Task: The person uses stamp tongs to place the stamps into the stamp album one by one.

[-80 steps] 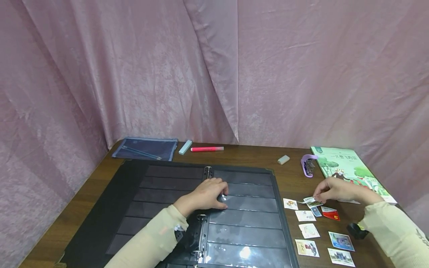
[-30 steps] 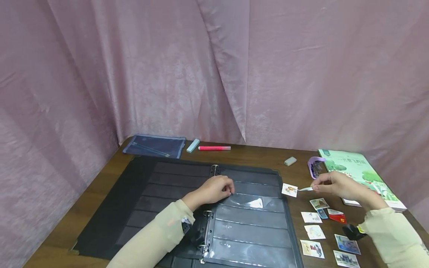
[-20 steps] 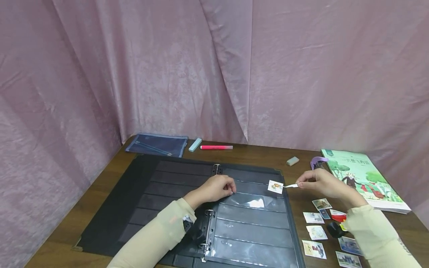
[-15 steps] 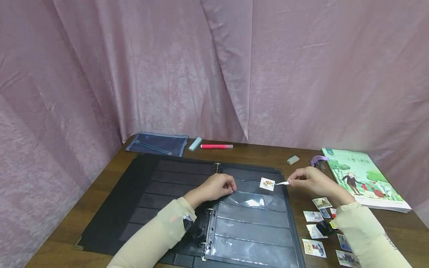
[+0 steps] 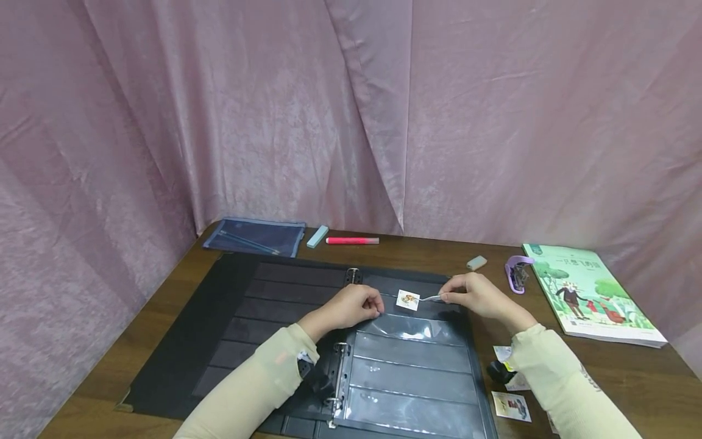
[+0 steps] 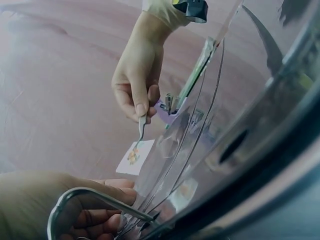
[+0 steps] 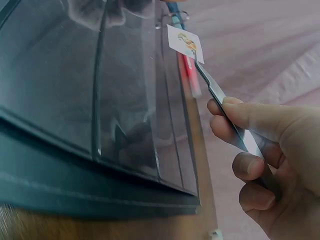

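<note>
Stamp (image 5: 408, 300) sits at the tips of the tweezers (image 7: 248, 142), just left of the right hand (image 5: 474, 296) and held above the right-hand page of the album (image 5: 414, 372). That hand grips the tweezers between thumb and forefinger, its other fingers curled in beside the shaft, whose rear end lies across the palm. Its forearm slants in from the lower right, the knuckles uppermost and the fingertips turned toward the left hand (image 5: 351, 308). Left forearm and sleeve (image 5: 247, 384) reach up from the lower left; those fingers are bent inward, thumb and fingers pinching the edge of a clear pocket (image 6: 160, 165) near the rings, close to the stamp's left. Beyond the right hand lies an eraser (image 5: 476, 263); to its right, a book (image 5: 598, 292).
</note>
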Demonstrator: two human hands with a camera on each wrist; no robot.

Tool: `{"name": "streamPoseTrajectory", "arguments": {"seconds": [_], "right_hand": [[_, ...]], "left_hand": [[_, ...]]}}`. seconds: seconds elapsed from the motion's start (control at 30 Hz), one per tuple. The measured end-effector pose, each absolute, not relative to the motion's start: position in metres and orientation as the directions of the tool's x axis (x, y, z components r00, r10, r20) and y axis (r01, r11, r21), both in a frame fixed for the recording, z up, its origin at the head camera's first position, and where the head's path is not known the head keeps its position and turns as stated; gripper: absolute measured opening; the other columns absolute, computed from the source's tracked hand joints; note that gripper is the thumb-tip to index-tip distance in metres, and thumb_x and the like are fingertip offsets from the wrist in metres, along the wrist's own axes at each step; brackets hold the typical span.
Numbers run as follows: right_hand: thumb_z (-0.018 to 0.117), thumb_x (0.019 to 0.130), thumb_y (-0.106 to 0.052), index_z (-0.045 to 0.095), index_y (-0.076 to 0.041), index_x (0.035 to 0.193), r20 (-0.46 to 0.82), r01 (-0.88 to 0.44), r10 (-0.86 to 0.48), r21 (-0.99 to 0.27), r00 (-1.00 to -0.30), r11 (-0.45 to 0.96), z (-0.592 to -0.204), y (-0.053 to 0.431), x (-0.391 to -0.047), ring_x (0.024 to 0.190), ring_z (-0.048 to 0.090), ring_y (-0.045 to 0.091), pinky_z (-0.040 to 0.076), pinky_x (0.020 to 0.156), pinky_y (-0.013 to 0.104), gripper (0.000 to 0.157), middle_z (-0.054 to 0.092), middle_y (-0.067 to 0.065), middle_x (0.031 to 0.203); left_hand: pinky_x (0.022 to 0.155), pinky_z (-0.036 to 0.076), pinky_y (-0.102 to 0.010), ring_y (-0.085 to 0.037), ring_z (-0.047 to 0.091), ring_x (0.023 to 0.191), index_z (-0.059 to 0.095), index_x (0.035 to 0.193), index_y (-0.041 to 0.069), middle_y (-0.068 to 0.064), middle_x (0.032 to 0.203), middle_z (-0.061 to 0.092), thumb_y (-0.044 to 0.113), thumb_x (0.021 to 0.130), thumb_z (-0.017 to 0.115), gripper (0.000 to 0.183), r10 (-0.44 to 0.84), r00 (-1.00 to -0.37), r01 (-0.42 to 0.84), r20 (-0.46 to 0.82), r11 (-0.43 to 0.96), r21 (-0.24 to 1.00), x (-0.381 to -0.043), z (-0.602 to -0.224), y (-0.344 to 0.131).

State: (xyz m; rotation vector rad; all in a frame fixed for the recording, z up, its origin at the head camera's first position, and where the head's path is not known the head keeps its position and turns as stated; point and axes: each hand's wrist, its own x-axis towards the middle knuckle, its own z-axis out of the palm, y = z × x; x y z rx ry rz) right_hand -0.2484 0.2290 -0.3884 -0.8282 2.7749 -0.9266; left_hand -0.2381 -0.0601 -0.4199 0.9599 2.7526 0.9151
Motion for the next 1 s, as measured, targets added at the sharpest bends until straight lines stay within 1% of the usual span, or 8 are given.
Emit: {"name": "streamPoseTrajectory", "arguments": {"seconds": [0.27, 0.57, 0.73, 0.83, 0.97, 1.0], "right_hand": [[0.062, 0.083, -0.014, 0.069, -0.008, 0.085, 0.087, -0.494, -0.552, -0.575, -0.829, 0.652, -0.394, 0.21, -0.248, 0.073, 0.054, 0.004, 0.044, 0.064, 0.02, 0.01, 0.067, 0.001, 0.083], [0.063, 0.082, -0.014, 0.07, -0.01, 0.083, 0.1, -0.539, -0.584, -0.53, -0.806, 0.654, -0.399, 0.198, -0.249, 0.078, 0.058, 0.008, 0.045, 0.069, 0.022, 0.008, 0.068, -0.001, 0.082], [0.064, 0.081, -0.016, 0.07, -0.012, 0.083, 0.08, -0.532, -0.589, -0.538, -0.804, 0.654, -0.399, 0.195, -0.249, 0.078, 0.058, 0.008, 0.046, 0.069, 0.024, 0.008, 0.069, -0.002, 0.082], [0.064, 0.081, -0.017, 0.07, -0.012, 0.082, 0.096, -0.552, -0.613, -0.56, -0.784, 0.618, -0.399, 0.194, -0.25, 0.077, 0.058, 0.005, 0.046, 0.067, 0.024, 0.008, 0.068, -0.004, 0.081], [0.064, 0.081, -0.018, 0.07, -0.011, 0.081, 0.138, -0.606, -0.662, -0.57, -0.736, 0.555, -0.397, 0.192, -0.25, 0.074, 0.056, 0.001, 0.045, 0.064, 0.022, 0.009, 0.068, -0.004, 0.079], [0.064, 0.08, -0.018, 0.07, -0.011, 0.081, 0.128, -0.601, -0.662, -0.57, -0.738, 0.559, -0.397, 0.192, -0.25, 0.073, 0.055, 0.001, 0.045, 0.064, 0.021, 0.009, 0.068, -0.004, 0.079]], "left_hand": [[0.061, 0.04, -0.016, -0.002, 0.048, 0.064, 0.064, 0.077, 0.016, 0.006, 0.07, 0.059, 0.011, 0.08, 0.066, 0.006, 0.595, -0.796, 0.539, 0.11, 0.615, 0.576, -0.238, -0.42, -0.061], [0.061, 0.04, -0.015, -0.001, 0.048, 0.064, 0.063, 0.077, 0.017, 0.007, 0.07, 0.059, 0.011, 0.079, 0.066, 0.007, 0.597, -0.793, 0.548, 0.126, 0.607, 0.575, -0.239, -0.422, -0.06], [0.061, 0.04, -0.014, 0.001, 0.048, 0.065, 0.064, 0.077, 0.018, 0.009, 0.072, 0.06, 0.01, 0.08, 0.065, 0.008, 0.592, -0.797, 0.545, 0.123, 0.615, 0.569, -0.24, -0.423, -0.06], [0.061, 0.041, -0.014, 0.001, 0.049, 0.065, 0.064, 0.078, 0.018, 0.009, 0.073, 0.06, 0.01, 0.08, 0.065, 0.008, 0.586, -0.801, 0.538, 0.12, 0.619, 0.572, -0.239, -0.422, -0.06], [0.061, 0.041, -0.014, 0.001, 0.049, 0.065, 0.064, 0.077, 0.019, 0.009, 0.073, 0.06, 0.011, 0.08, 0.065, 0.008, 0.581, -0.805, 0.534, 0.12, 0.622, 0.572, -0.239, -0.421, -0.059], [0.06, 0.041, -0.014, 0.001, 0.049, 0.065, 0.064, 0.077, 0.019, 0.009, 0.073, 0.059, 0.011, 0.08, 0.065, 0.008, 0.581, -0.805, 0.534, 0.119, 0.623, 0.572, -0.238, -0.421, -0.059]]}}
